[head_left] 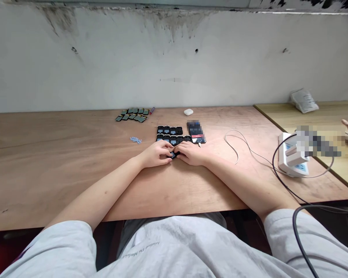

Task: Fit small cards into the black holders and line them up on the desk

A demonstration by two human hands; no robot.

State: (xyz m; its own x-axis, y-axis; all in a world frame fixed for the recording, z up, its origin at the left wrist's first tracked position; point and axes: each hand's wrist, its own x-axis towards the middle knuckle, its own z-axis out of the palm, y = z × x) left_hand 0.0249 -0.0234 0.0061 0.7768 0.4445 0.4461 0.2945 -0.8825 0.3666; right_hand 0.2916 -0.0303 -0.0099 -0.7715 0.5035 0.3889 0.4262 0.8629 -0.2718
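The left hand [156, 153] and right hand [191, 153] are pinched together on one small black module [173, 155], held at the tabletop [60, 154] just in front of the two rows of black modules [173, 135]. Judged from the layout, those rows are units already worked and the held piece is in progress. Small pale parts [135, 139] lie left of the rows, and the green plates [132, 114] behind-left of them appear to be remaining stock.

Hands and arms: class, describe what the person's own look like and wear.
Left hand and right hand are bare: no gloves, rings or watch show. Left arm and right arm are uncovered up to short, loose, light-grey T-shirt sleeves.
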